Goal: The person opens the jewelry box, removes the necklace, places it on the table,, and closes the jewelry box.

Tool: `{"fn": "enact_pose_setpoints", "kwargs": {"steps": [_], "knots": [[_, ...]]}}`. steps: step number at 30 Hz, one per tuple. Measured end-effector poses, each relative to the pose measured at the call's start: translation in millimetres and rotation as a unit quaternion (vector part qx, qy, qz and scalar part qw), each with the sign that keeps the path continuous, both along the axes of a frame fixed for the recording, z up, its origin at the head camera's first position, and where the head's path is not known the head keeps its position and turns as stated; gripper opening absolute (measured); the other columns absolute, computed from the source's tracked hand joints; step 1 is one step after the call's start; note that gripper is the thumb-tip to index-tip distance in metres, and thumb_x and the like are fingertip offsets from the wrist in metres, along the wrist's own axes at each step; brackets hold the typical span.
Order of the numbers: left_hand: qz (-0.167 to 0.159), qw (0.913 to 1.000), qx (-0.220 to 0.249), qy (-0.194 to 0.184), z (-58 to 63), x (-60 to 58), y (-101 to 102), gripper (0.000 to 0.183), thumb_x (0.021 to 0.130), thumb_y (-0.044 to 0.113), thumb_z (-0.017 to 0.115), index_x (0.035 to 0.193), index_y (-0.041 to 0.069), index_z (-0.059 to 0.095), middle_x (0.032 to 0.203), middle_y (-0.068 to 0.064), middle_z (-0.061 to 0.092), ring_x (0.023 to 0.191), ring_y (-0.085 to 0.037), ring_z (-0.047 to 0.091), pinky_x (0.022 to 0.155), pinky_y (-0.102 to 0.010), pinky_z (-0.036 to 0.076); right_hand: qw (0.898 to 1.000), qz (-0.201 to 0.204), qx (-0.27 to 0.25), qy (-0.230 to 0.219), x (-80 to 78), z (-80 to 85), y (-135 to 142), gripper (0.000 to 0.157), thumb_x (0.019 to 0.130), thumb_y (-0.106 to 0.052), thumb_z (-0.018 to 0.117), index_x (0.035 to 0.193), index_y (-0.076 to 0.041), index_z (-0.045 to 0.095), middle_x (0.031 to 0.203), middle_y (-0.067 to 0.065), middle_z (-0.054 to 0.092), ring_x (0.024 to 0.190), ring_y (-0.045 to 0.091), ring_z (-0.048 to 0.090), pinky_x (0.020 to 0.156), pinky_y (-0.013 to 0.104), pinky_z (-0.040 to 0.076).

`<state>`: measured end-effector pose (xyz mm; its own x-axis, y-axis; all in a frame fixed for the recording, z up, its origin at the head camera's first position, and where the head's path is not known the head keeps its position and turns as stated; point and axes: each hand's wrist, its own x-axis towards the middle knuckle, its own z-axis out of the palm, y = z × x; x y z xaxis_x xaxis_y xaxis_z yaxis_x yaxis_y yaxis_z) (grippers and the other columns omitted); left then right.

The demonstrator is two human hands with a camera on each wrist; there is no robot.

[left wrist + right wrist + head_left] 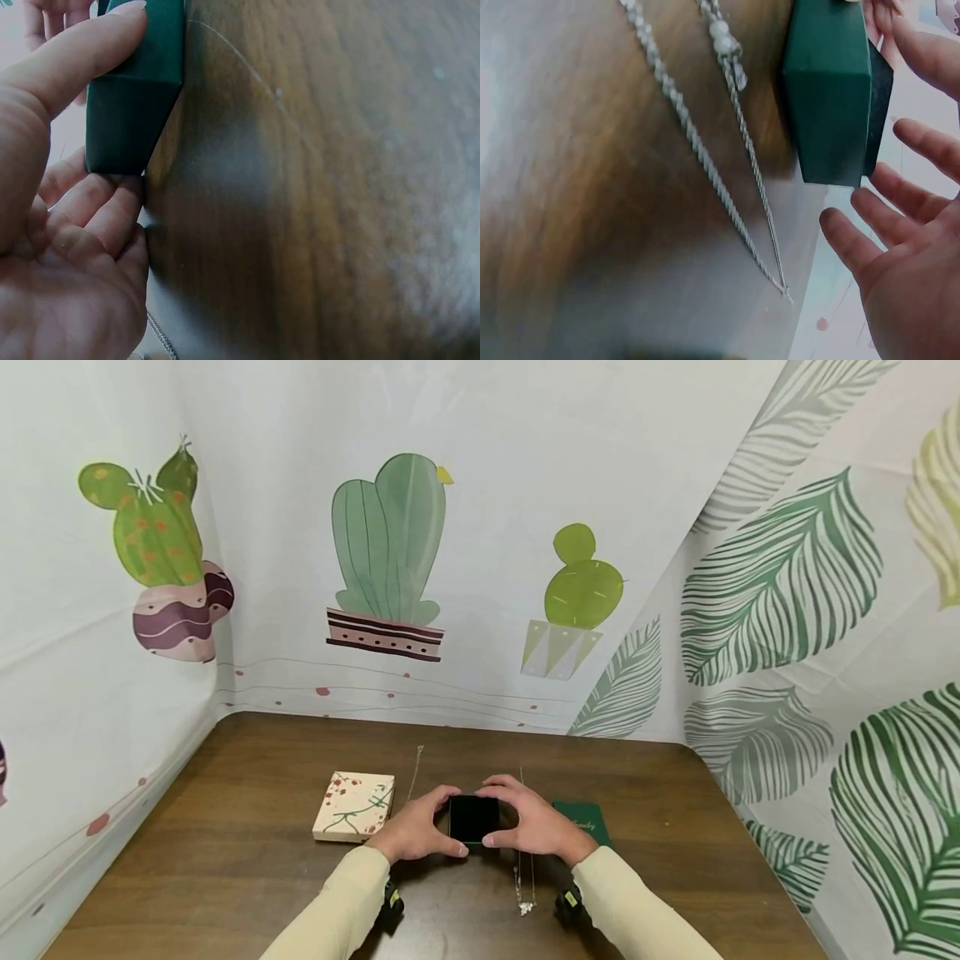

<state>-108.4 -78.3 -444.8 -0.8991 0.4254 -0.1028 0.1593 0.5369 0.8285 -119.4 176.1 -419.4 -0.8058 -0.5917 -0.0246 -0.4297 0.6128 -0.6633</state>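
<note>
A small green box [474, 845] with a black insert [475, 817] sits on the table between both hands. My left hand [417, 827] holds its left side, with the thumb on the near face and the fingers at the far side, as the left wrist view shows. Beside the right side, my right hand [542, 822] spreads its fingers close to the box; firm contact cannot be told. A silver chain necklace [697, 150] lies under the right hand, its pendant [526, 907] towards me. Another thin chain [416, 768] lies behind the left hand.
A cream box with a floral print [356, 806] stands left of the left hand. A green lid with gold lettering [583, 820] lies partly behind the right hand. Printed curtains [487, 460] hang around the wooden table [247, 827].
</note>
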Motion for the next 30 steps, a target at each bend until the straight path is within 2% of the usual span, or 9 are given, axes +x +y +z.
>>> {"fn": "enact_pose_setpoints", "kwargs": {"steps": [11,18,24,30], "knots": [[0.002,0.9999,-0.003,0.012,4.0,2.1,1.1,0.09,0.072,0.031,0.096,0.148,0.013,0.051,0.144,-0.02,0.062,0.131,-0.033,0.06,0.107,-0.054,0.048,0.999,0.0,0.003,0.036,0.6,-3.1,3.4,0.059,0.087,-0.025,0.086,0.139,-0.014,0.063,0.147,0.004,0.059,0.136,0.027,0.057,0.11,0.053,0.049],[0.004,0.9999,-0.008,0.012,2.2,0.7,0.8,0.09,0.072,0.032,0.096,0.147,0.013,0.051,0.144,-0.019,0.062,0.128,-0.031,0.061,0.106,-0.053,0.049,0.999,0.0,-0.004,0.047,0.7,-6.2,4.4,0.057,0.087,-0.03,0.086,0.137,-0.014,0.065,0.145,0.004,0.061,0.134,0.026,0.059,0.108,0.054,0.051],[0.005,1.0,-0.006,0.005,0.7,0.1,0.8,0.091,0.072,0.032,0.096,0.148,0.013,0.051,0.145,-0.02,0.061,0.129,-0.031,0.06,0.107,-0.055,0.048,0.998,0.001,-0.008,0.066,1.4,-6.3,5.5,0.041,0.095,-0.028,0.078,0.131,-0.012,0.068,0.141,0.005,0.063,0.13,0.026,0.061,0.108,0.053,0.051],[0.007,1.0,-0.003,0.003,0.2,-0.2,0.5,0.091,0.071,0.033,0.096,0.148,0.013,0.051,0.148,-0.022,0.059,0.136,-0.035,0.057,0.109,-0.056,0.047,0.994,-0.006,0.0,0.109,2.5,-7.0,4.1,0.031,0.093,-0.019,0.079,0.122,-0.011,0.073,0.133,0.002,0.067,0.123,0.023,0.064,0.105,0.049,0.054]]}}
